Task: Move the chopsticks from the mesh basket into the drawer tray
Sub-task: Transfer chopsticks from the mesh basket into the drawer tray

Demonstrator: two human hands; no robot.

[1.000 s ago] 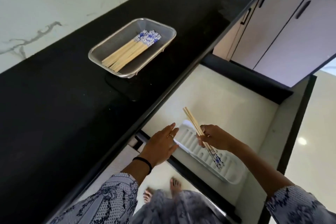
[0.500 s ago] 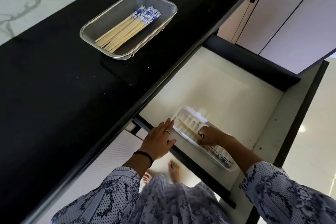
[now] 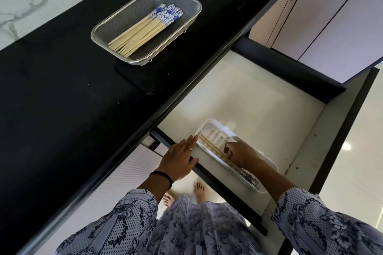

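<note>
Drawer open beneath both hands; mesh basket well beyond them, a bundle of chopsticks waiting inside. A second ago the right hand held a pair aloft. Now that pair lies in the white tray, fingers curled over it, grip unclear. Left hand, fingers straight, rests at the tray's edge.

Well up and left of the left hand, pale bamboo chopsticks with blue-and-white patterned ends lie in a silver mesh basket on a glossy black counter. Beneath the right hand sits a white tray in a cream drawer — two tan sticks in it. Both sleeves carry a blue-grey floral print — a black band rings the left wrist.
</note>
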